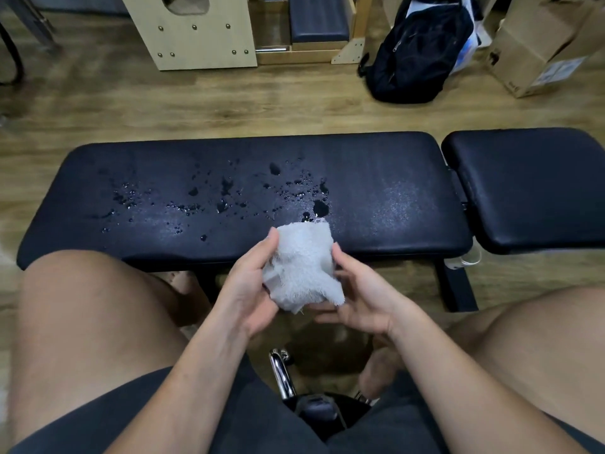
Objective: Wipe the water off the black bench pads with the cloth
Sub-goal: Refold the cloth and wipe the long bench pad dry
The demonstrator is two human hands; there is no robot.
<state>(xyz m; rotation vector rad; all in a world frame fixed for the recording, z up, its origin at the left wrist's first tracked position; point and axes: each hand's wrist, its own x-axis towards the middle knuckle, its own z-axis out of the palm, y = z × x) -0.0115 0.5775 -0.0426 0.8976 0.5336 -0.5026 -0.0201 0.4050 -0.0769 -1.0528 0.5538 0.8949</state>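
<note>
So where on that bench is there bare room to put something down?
On the long pad, the right end bordering the small pad looks bare, as does the small pad itself. The long pad's middle and left are dotted with water droplets.

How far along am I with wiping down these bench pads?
Done: nothing visibly yet; water drops dot the middle of the long pad. In hand: the white cloth is bunched between the left hand and right hand, over the pad's near edge. Left: wiping the whole long pad; the smaller pad to its right shows no clear drops, though it may need a pass.
</note>
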